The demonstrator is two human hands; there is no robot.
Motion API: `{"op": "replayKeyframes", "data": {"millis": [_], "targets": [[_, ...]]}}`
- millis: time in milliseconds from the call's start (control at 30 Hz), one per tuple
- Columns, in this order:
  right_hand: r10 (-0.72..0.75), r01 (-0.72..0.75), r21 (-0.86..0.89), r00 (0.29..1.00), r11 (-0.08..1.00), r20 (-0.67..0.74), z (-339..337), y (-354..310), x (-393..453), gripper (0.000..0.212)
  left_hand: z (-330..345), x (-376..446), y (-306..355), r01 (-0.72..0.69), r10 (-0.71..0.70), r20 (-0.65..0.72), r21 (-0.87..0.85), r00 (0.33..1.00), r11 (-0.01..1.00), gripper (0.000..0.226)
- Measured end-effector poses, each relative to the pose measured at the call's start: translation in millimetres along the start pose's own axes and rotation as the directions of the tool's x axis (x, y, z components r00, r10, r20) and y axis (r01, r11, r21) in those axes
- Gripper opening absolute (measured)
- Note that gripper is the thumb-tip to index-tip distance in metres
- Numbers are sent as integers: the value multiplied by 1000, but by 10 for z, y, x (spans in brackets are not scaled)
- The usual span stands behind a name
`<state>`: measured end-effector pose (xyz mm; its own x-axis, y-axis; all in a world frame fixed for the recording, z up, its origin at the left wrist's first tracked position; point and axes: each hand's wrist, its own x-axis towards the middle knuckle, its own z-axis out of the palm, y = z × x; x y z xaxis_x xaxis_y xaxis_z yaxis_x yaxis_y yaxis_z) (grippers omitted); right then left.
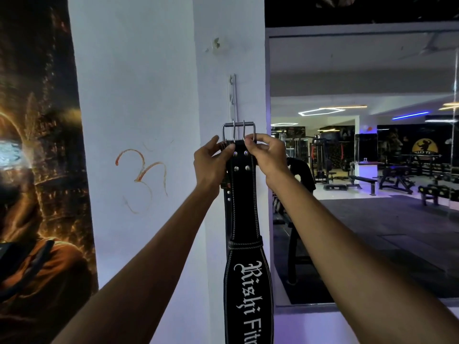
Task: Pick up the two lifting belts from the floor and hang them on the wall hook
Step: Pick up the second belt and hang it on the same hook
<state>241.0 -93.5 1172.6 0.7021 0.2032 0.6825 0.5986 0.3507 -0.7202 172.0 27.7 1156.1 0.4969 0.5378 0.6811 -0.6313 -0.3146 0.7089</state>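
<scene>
A black leather lifting belt (pixel 244 217) with white lettering hangs down against the white pillar. Its steel buckle (pixel 238 132) sits just below the metal wall hook strip (pixel 232 95). My left hand (pixel 211 162) pinches the belt's top end from the left and my right hand (pixel 267 153) pinches it from the right, right under the buckle. Behind this belt, on its left side, the edge of a second black belt (pixel 227 194) shows, also under my left hand. Whether the buckle rests on a hook prong I cannot tell.
A dark poster (pixel 37 170) covers the wall to the left. An orange drawn symbol (pixel 141 175) marks the pillar. To the right a large mirror (pixel 372 170) reflects benches, machines and floor mats of the gym.
</scene>
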Motion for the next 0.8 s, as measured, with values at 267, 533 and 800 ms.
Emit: {"op": "replayKeyframes", "data": {"millis": [267,533,800], "targets": [[-13,20,75,996,997,-87,39,-179,219,26,-173,-399,-490,133,-140,216,46,966,990,42],[-18,35,105,988,994,-152,-29,-214,199,25,-263,-1089,-1014,205,-206,232,31,950,978,10],[-29,45,76,979,996,-202,-153,-34,129,28,-487,-1737,-1671,380,-412,363,160,836,911,16]]}}
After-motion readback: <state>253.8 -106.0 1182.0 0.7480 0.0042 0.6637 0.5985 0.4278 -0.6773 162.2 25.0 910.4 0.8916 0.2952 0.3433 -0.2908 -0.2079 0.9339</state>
